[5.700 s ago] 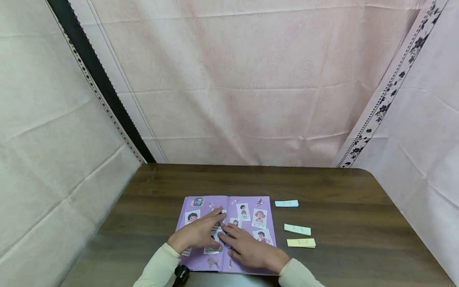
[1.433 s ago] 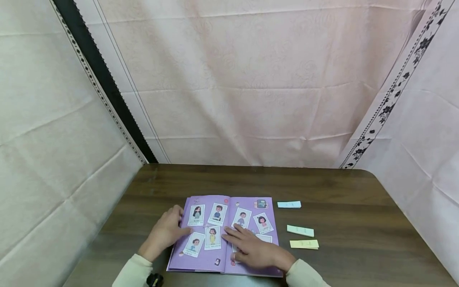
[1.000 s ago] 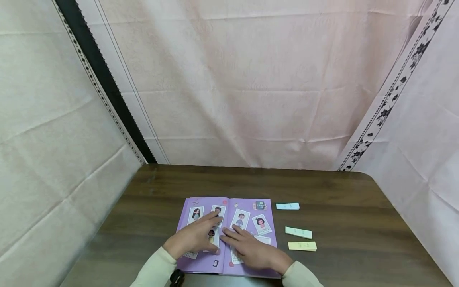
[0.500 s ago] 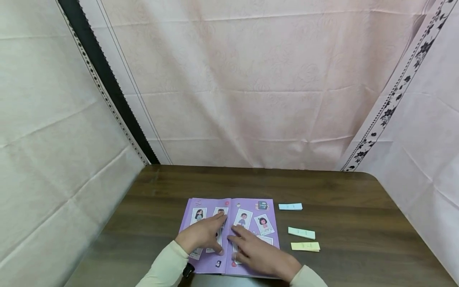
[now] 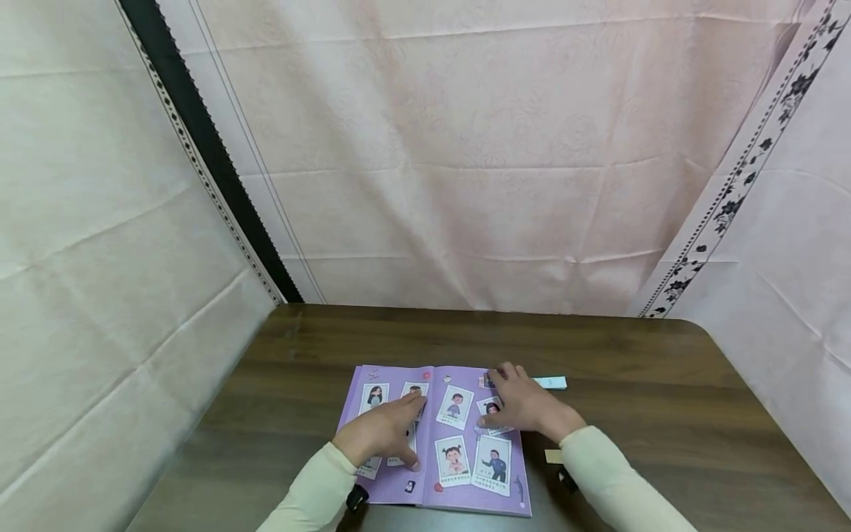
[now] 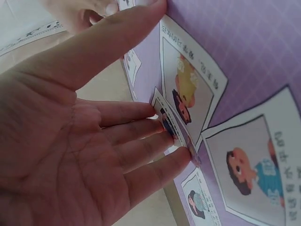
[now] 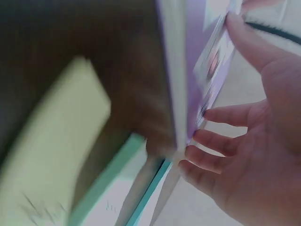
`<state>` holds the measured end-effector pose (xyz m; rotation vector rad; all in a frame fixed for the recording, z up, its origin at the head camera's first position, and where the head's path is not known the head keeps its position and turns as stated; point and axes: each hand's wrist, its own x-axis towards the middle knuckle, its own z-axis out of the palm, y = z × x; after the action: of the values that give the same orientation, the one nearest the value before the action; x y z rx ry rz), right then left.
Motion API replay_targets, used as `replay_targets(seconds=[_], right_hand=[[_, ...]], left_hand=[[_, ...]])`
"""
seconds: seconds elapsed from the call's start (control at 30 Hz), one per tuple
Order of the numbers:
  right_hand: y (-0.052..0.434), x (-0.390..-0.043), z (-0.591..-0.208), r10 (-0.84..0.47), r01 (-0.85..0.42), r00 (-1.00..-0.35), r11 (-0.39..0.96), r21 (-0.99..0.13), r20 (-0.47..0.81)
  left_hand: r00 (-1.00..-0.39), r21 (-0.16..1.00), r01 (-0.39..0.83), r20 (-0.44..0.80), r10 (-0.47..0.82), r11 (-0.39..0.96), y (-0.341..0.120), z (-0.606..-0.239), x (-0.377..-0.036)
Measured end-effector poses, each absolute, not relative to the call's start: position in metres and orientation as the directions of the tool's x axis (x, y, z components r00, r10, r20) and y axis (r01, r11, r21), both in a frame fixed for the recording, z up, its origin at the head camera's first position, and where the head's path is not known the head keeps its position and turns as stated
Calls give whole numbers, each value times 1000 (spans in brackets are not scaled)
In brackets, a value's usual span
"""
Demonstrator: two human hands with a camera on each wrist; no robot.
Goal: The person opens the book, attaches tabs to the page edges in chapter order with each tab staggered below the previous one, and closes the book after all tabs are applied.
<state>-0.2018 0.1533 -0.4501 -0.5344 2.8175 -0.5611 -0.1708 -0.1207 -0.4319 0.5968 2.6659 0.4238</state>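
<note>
A purple book (image 5: 459,496) lies open on the table, its pages printed with cartoon portraits in white frames. My left hand (image 5: 379,432) rests on the left page, fingers reaching toward the gutter. In the left wrist view, that hand (image 6: 70,141) has fairly straight fingers with their tips at the page. At the upper right edge of the right page is my right hand (image 5: 528,403), thumb over a portrait. The right wrist view has this hand (image 7: 263,141) with extended fingers at the book's edge (image 7: 178,70) and the thumb against the page.
Right of the book lie paper strips: a blue one (image 5: 552,383) and a yellow one (image 5: 553,457), partly covered by the right arm. A green strip (image 7: 106,188) shows in the right wrist view. Pale cloth (image 5: 425,185) hangs behind the wooden table (image 5: 631,384).
A different spread shows than in the oldest frame. My left hand has moved from the book's left edge onto the left page. My right hand has slid from near the gutter to the upper right edge.
</note>
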Motion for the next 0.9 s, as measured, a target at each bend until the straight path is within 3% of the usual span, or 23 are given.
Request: replay_targets(seconds=[0.23,0.47,0.73,0.83,0.9], right_hand=[[159,-226,-453,-385,-327,-908,897,-296,-164],[156,-225,-455,-400,-361,-909,896,-261,-115],[151,-216,-456,-457,-448,-888,884,-133,-53],[150,-214,-455,-438,-428,-899,885,-184,-20],[151,-213,-452,-393,-380,-919,876,-297,18]], left_hand=[[-846,378,329,-290,448,865,-120,-432,-169],[-846,380,331,-286,450,864,-121,-432,-169],[-844,363,332,-299,446,871,-120,-433,-168],[-843,353,334,-303,445,874,-119,-433,-168],[-845,361,330,-300,443,872,-117,-432,-168]])
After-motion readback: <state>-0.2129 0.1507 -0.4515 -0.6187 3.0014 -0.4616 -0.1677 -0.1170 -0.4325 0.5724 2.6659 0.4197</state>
